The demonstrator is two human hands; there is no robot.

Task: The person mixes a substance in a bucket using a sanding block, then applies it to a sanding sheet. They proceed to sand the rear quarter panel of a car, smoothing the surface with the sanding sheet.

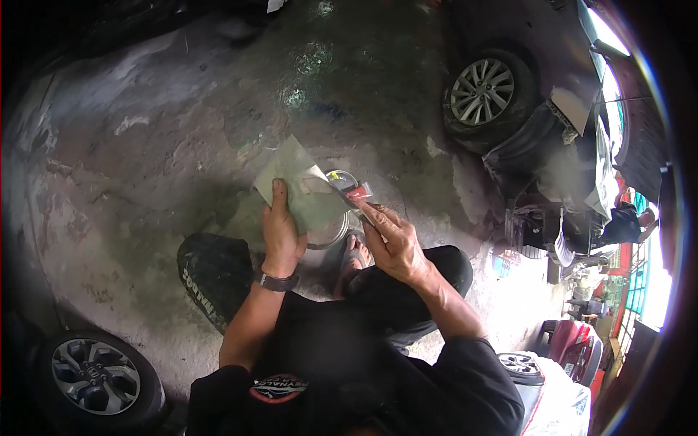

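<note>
Right below the camera is a black shirt (349, 370) with a round badge on the chest, then dark trousers (218, 272), knees bent and spread; just past that, the left hand (282, 229), wearing a dark wristband (279, 282), is gripping a flat pale sheet (287, 171), thumb on top; the right hand (396, 243) is pinching a thin flat tool (340, 192), its far end right at the sheet's edge; a small red item (359, 192) shows by those fingers, can't tell if it's held too; under all this sits a round metal can (334, 236), partly hidden, next to a sandalled foot (352, 260); further out there's stained concrete floor (145, 167), a wheel (94, 381) at lower left, and a dark car (534, 43) at upper right; way off right, a red vehicle (573, 347).
</note>
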